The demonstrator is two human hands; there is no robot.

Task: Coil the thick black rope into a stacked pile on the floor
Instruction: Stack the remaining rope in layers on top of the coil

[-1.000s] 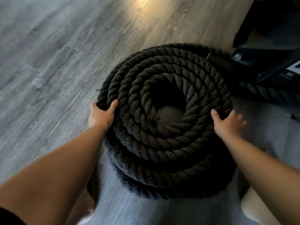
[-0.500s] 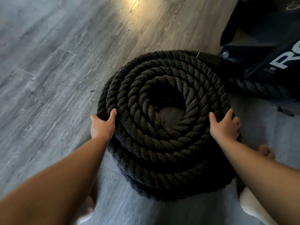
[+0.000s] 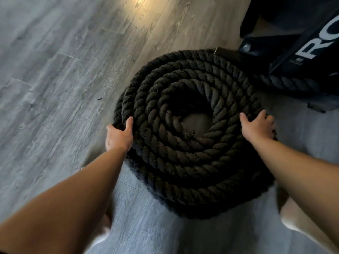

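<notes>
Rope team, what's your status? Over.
Left hand and right hand grip rope at opposite sides. Coils stacked on floor. Black equipment crowds far side.

Quick rundown of what you can't make out. The thick black twisted rope coil (image 3: 183, 158) only shows its top turns; the layers stacked underneath are buried, and its near side is smeared with blur. The left grip (image 3: 119, 137) has most of its fingers tucked down the coil's outer side, out of sight. Same deal with the right grip (image 3: 256, 126). Both forearms run out of shot. A stretch of rope disappears under the black metal equipment frame (image 3: 297, 52), whose white lettering (image 3: 319, 46) gets chopped by the right edge. Pale blurry shapes (image 3: 293, 222) sit in the bottom corners, no idea what they are. The tiny dark speck (image 3: 100, 98) on the grey wood-plank floor (image 3: 55, 88) is too small to tell.
</notes>
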